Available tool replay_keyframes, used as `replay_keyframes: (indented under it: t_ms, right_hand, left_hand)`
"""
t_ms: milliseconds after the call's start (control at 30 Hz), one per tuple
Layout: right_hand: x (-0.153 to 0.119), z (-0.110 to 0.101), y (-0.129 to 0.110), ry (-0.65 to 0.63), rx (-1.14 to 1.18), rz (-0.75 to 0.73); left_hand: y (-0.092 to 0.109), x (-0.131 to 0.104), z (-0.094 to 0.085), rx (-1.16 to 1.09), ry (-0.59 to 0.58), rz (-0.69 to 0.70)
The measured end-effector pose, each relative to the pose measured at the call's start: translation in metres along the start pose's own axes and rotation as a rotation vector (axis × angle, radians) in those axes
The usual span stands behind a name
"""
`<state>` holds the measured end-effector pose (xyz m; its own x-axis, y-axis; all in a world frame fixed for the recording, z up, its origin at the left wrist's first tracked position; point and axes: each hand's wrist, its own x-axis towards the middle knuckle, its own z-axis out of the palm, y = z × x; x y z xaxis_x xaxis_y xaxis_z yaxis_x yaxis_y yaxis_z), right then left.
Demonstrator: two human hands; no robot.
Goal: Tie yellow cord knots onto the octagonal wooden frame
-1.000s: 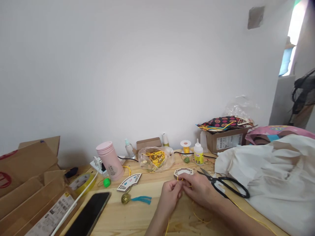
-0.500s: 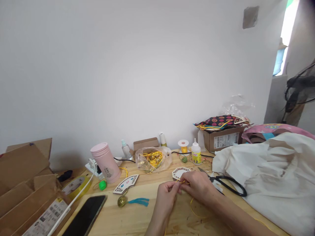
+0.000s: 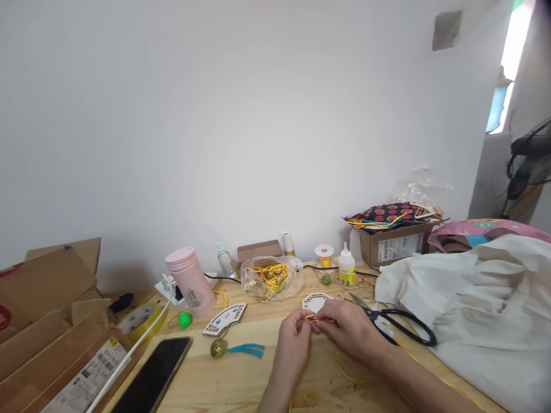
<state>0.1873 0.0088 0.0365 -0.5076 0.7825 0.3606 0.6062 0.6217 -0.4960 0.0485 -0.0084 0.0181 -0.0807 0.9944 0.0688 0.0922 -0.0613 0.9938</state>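
- The left hand [image 3: 294, 338], low and just right of centre, has its fingers curled, the tips pinching a yellow cord [image 3: 316, 319].
- The right hand [image 3: 348, 327] meets it from the right, its fingertips pressed on the same cord; the two hands touch at the pinch.
- The cord runs slack over the wooden table [image 3: 241, 373] below the right wrist, looping near the bottom edge.
- A phone [image 3: 155, 378] lies face up at lower left, beside a cardboard box [image 3: 51, 344].
- A gold bell with a teal tassel [image 3: 236, 348] lies left of the left hand.
- A fan-shaped wooden piece [image 3: 224, 319] lies behind the bell.
- An octagonal wooden piece [image 3: 316, 300] lies just behind the fingertips.
- Black scissors [image 3: 396, 324] lie right of the right hand, against a white cloth [image 3: 473, 310].
- Farther back, mid-frame: a pink flask [image 3: 191, 281], a plastic bag of yellow cord [image 3: 271, 277], a glue bottle [image 3: 346, 268].
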Motion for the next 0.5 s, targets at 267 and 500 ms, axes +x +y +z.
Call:
replay_keyframes:
  t_ms: [267,500]
  right_hand:
    - [-0.0005,0.0025,0.0024,0.024,-0.01,0.001]
    - [0.0009,0.0053,0.0039,0.031,0.304,0.134]
  left_hand:
    - [-0.0043,0.0006,-0.0044,0.055,-0.01,0.105]
    - [-0.0018,-0.003,-0.0003,-0.036,-0.147,0.134]
